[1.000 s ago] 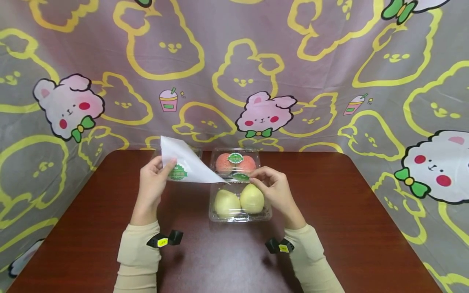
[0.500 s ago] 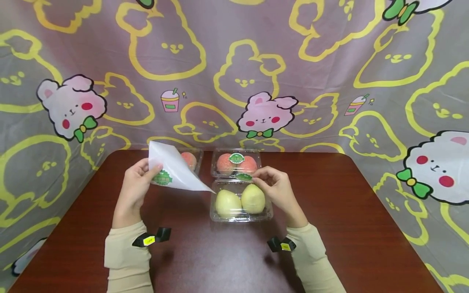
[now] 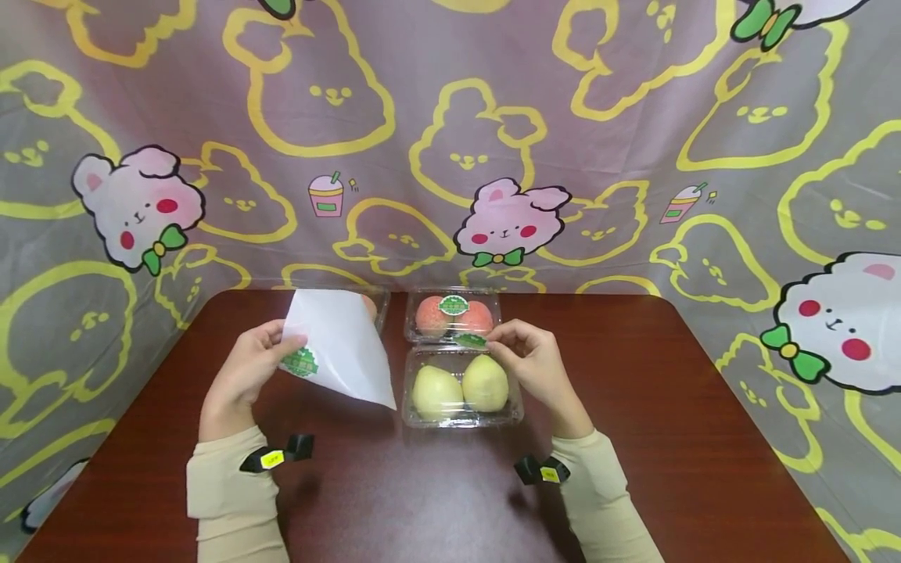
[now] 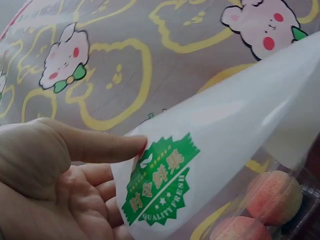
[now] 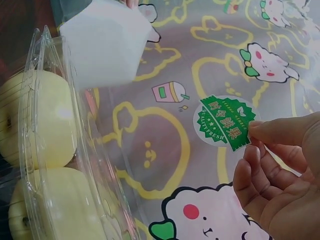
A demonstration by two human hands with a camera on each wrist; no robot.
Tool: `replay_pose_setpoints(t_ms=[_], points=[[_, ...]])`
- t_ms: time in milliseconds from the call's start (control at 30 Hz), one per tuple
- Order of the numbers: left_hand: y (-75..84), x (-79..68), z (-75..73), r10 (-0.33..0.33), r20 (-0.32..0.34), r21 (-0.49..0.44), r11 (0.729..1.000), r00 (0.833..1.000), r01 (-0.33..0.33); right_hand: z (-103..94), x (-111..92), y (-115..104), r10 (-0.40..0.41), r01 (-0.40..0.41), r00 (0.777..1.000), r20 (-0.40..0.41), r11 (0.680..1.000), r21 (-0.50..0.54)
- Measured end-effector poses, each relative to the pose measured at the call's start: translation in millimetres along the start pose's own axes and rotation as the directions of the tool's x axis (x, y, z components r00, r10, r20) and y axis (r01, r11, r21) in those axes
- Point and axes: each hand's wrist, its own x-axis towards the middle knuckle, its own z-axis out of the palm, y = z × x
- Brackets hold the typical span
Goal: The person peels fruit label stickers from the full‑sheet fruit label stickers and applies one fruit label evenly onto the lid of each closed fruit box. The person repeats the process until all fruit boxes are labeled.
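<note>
My left hand (image 3: 242, 371) pinches a white sticker sheet (image 3: 345, 344) by its left edge, thumb over a green label printed with "QUALITY FRESH" (image 4: 160, 187). The sheet bends down to the right over the table. Between thumb and fingertips, my right hand (image 3: 529, 363) holds a single round green sticker (image 5: 225, 122) on clear backing. That hand hovers by the back right of a clear plastic box (image 3: 461, 418) with two pale yellow pears (image 3: 436, 391). Behind it, another clear box holds two reddish peaches (image 3: 470, 317), with a green sticker (image 3: 454, 306) on its lid.
A third clear box (image 3: 383, 301) with reddish fruit (image 4: 275, 197) stands at the back left, mostly hidden behind the sheet. All of them stand on a dark red-brown table (image 3: 633, 407). A patterned curtain (image 3: 394, 117) closes off the back and sides.
My left hand has moved left and slightly down with the sheet, whose free corner has dropped away from the pear box. The right hand has stayed nearly still with its sticker.
</note>
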Motion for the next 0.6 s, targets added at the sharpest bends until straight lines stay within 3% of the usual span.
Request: replay_pose_setpoints(t_ms=[267,600], points=[[-8.1,-2.2,-10.0,-0.038,0.089,0.061,0.998,0.995,0.033,-0.4,-0.1,-1.5,0.022,-0.022,1.000,-0.001,1.000,-0.010],[-24.2,7.7,-8.0,-0.138,0.124,0.080,0.988,0.983,0.129,-0.7,0.0,-2.8,0.027,-0.027,1.000,-0.004,1.000,0.000]])
